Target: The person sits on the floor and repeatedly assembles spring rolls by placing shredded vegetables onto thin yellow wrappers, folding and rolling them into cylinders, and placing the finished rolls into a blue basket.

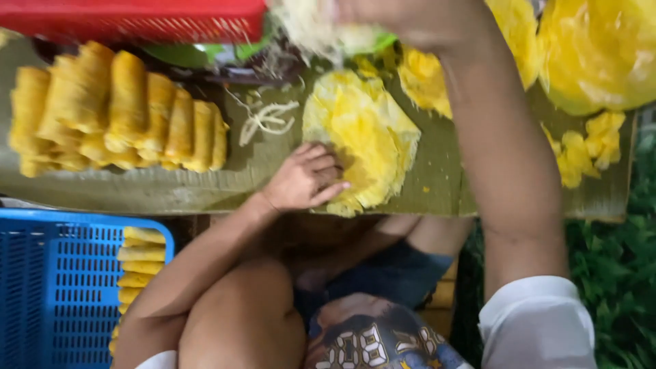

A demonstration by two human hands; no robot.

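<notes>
Left hand (304, 179) flat, fingers spread, pinning yellow lacy wrapper (365, 137) at board's (171, 188) near edge; right hand (403, 17) pinches pale shredded filling (307, 27) above, to be set down centred.

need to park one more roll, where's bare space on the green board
Bare board runs along the near edge under the stacked rolls. A smaller gap lies right of the yellow wrapper, behind the right forearm. Around the left hand, shreds and yellow scraps it is crowded.

The lacy wrapper (365, 137) is bright yellow with a paler, whitish edge. The stacked rolls (123, 113) are golden yellow. The counter (171, 188) is dull green. The basket (55, 287) is blue with a grid pattern, and the tray (137, 20) is red.
</notes>
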